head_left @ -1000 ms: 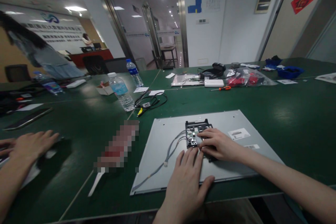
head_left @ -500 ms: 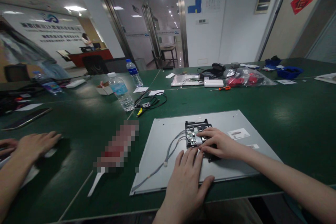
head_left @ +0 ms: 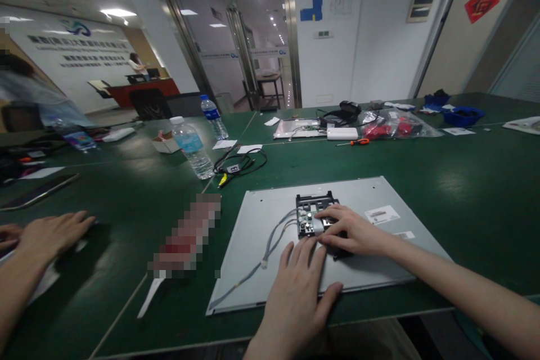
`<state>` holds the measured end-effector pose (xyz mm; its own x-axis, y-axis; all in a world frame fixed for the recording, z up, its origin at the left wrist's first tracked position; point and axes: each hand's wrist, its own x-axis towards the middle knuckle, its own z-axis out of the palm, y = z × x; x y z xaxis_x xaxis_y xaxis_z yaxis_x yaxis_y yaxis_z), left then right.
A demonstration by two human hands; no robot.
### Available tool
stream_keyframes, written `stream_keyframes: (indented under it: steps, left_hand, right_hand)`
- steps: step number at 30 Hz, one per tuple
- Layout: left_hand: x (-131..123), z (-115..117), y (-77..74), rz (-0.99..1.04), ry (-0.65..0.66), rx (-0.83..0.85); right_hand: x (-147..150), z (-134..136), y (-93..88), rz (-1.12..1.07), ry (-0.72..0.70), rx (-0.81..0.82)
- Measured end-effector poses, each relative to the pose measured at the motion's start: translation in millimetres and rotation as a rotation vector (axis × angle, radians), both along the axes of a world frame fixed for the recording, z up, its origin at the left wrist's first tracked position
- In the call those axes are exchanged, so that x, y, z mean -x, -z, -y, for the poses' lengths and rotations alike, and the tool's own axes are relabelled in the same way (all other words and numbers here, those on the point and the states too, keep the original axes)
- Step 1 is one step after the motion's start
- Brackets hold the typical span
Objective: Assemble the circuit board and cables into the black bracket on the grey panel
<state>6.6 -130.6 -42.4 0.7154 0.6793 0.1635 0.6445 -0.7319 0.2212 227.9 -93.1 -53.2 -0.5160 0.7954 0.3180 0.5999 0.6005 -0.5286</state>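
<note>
A flat silver-grey panel, like the back of a display, lies on the green table in front of me. Near its middle sits a black frame with a small circuit board. A bundle of thin grey wires runs from the board to the panel's lower left corner. My left hand rests palm down on the panel, fingers stretched and fingertips at the frame's lower edge. From the right, my right hand reaches over the frame with extended fingers touching the board, covering its right part.
Left of the panel lies a pixelated red object. Water bottles and a black cable are farther back. An orange-handled screwdriver lies near bagged parts. Another person's hand rests at far left, near a phone.
Both of my hands hold nearly the same pose on the panel and board. The view has shifted slightly. A blurred person in the left background has moved.
</note>
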Motion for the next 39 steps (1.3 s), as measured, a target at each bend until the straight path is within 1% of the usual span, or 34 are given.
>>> stream_keyframes:
  steps: [7, 15, 23, 28, 39]
  left_hand:
    - [0.1, -0.2, -1.7, -0.01, -0.002, 0.021]
    - [1.2, -0.8, 1.6, -0.022, 0.006, 0.022]
    - [1.2, -1.0, 1.8, -0.01, 0.008, 0.011]
    - [2.1, -1.0, 3.7, 0.008, 0.021, -0.009]
    - [2.2, -0.2, -1.2, -0.007, 0.007, 0.022]
  right_hand:
    - [-0.6, -0.9, 3.2, 0.009, -0.001, 0.005]
    - [-0.7, 0.3, -0.8, 0.035, -0.006, 0.022]
    - [-2.2, 1.4, 0.7, 0.062, 0.003, 0.002]
    - [-3.5, 1.7, 0.2, 0.037, 0.008, -0.006]
    - [-6.7, -0.5, 0.4, -0.048, 0.045, -0.093]
